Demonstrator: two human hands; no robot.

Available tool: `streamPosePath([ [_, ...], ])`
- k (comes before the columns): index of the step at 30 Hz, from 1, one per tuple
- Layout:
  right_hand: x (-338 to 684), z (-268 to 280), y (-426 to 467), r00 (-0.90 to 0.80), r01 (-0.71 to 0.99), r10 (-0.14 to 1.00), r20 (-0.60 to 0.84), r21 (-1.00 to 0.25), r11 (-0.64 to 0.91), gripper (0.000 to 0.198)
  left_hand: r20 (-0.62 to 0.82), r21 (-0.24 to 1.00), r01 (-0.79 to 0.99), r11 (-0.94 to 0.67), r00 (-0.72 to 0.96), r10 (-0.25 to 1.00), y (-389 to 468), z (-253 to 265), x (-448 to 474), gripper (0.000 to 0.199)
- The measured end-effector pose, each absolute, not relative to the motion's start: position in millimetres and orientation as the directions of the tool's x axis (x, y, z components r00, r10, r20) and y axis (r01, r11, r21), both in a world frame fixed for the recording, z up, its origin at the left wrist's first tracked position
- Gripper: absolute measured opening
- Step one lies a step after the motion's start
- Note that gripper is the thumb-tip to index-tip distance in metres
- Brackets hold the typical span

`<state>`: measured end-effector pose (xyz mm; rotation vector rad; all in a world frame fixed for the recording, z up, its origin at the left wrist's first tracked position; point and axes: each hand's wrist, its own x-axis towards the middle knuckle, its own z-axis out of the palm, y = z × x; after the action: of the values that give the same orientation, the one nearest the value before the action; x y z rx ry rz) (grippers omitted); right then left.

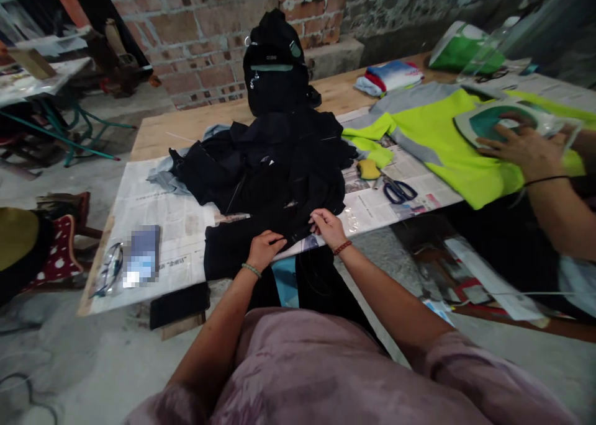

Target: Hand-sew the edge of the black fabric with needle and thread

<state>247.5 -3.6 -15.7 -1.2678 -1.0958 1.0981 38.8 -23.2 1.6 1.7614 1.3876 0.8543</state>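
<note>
A black garment (pixel 229 242) lies along the front edge of the table, its near part by my body. My left hand (pixel 265 250) is closed on its edge, thumb and fingers together. Just to the right, my right hand (pixel 328 228) pinches the same dark cloth, with the fingertips drawn together. Whatever finer piece lies between the fingers is too small to make out. Behind both hands rises a heap of dark clothes (pixel 261 146), which merges with the cloth I hold.
Newspaper (pixel 177 251) covers the wooden table. Scissors (pixel 399 191) and a yellow sponge (pixel 369 169) lie to the right. There a co-worker's hand (pixel 526 146) holds an iron (pixel 484 122) on a neon-yellow garment (pixel 433 124). A black backpack (pixel 275 65) stands behind; a phone (pixel 142 254) lies left.
</note>
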Motion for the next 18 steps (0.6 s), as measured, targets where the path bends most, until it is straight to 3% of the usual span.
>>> streamPosePath([
  [5, 244.8, 2.3, -26.1, 0.254, -0.107, 0.967, 0.023, -0.993, 0.052, 0.028, 0.112, 0.862, 0.465, -0.2, 0.211, 0.971, -26.0, 0.9, 38.9, 0.009],
  [11, 220.6, -2.6, -78.3, -0.047, 0.15, 0.994, -0.094, -0.985, -0.086, 0.029, 0.164, 0.869, 0.433, -0.239, 0.203, 0.965, -26.9, -4.0, 35.9, 0.009],
  [18, 198.6, -21.3, -86.0, -0.094, 0.319, 0.995, -0.016, -0.948, 0.015, 0.029, 0.259, 0.87, 0.381, -0.312, 0.186, 0.948, -27.5, -7.5, 35.3, 0.009],
])
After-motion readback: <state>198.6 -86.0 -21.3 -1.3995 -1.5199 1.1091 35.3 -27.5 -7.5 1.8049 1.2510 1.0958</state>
